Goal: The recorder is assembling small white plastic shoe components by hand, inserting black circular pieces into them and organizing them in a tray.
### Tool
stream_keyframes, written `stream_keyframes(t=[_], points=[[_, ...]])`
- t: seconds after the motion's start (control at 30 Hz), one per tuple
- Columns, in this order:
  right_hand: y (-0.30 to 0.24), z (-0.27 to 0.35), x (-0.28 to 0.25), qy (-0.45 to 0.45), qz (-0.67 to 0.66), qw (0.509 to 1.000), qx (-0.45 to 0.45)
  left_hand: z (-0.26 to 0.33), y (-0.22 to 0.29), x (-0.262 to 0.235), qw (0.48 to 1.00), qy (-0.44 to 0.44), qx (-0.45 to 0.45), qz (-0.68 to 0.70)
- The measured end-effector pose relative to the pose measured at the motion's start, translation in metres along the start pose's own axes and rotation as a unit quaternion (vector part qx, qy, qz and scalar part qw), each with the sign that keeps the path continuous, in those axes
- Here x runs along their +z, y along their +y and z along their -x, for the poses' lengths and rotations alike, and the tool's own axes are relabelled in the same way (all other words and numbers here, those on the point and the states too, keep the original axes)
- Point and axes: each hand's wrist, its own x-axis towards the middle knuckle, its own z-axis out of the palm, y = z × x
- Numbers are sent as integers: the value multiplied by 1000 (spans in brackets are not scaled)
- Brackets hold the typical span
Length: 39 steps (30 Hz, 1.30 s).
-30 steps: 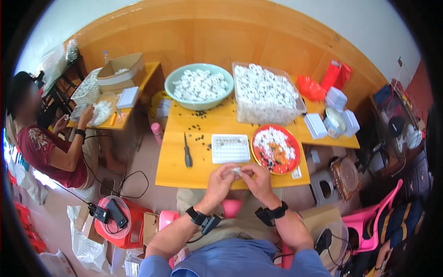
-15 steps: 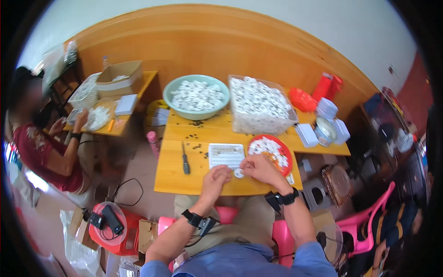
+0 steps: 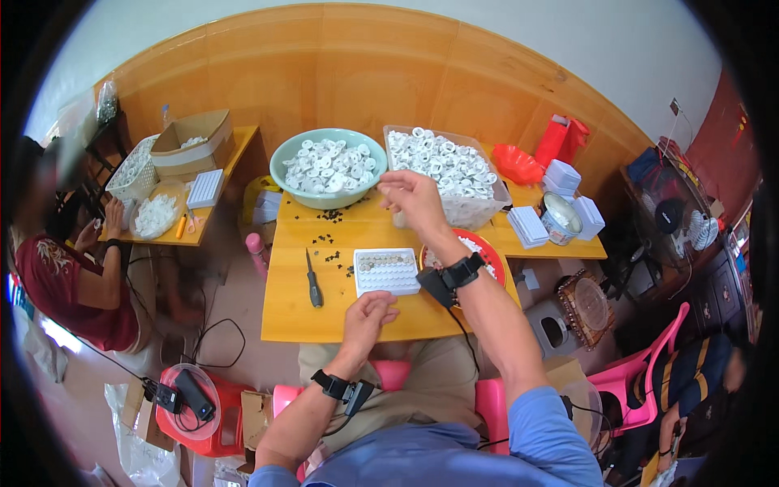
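My right hand (image 3: 412, 201) is raised over the far part of the table, between the pale green basin (image 3: 328, 201) and the clear plastic box (image 3: 475, 215). Its fingers are bent toward the basin; anything between them is hidden. Both containers are heaped with round white plastic parts. My left hand (image 3: 367, 321) is low at the table's front edge, fingers drawn together, and whatever they hold cannot be made out. Just beyond it lies a white gridded tray (image 3: 386, 280) with small metallic-looking pieces in its far rows. My right forearm partly covers a red plate (image 3: 504, 277) of small white pieces.
A screwdriver (image 3: 312, 280) lies left of the tray, near scattered small black parts (image 3: 331, 216). White stacked trays (image 3: 528, 227) and a round tin (image 3: 560, 217) stand on the right. A co-worker (image 3: 77, 284) sits at another table on the left. A pink bottle (image 3: 256, 250) stands beside my table.
My right hand has gone from the tray's near edge up and away to between the basin and box. The left hand has shifted slightly nearer me. The white disc between them no longer shows.
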Motion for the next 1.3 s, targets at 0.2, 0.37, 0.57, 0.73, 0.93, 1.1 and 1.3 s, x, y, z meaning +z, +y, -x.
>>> stream_keyframes(t=[0.2, 0.37, 0.57, 0.73, 0.93, 1.1, 1.3], points=[[43, -25, -60, 48, 233, 968, -81, -4, -5, -2, 1000, -12, -9, -15], [23, -21, -96, 54, 410, 907, -82, -5, -8, -4, 999, -43, -4, -15], [15, -71, -140, -16, 558, 829, 35, -4, -9, -1, 998, -60, -12, -31], [39, -95, -137, -118, 545, 825, 94, -1, -3, -1, 997, -61, -5, -49], [39, -98, -121, -158, 576, 797, 88, -3, -3, 0, 996, -68, -1, -63], [49, -104, -115, -138, 530, 834, 71, -3, -3, 1, 995, -72, 5, -68], [58, -106, -128, -151, 502, 849, 63, -2, 0, -2, 996, -69, -17, -61]])
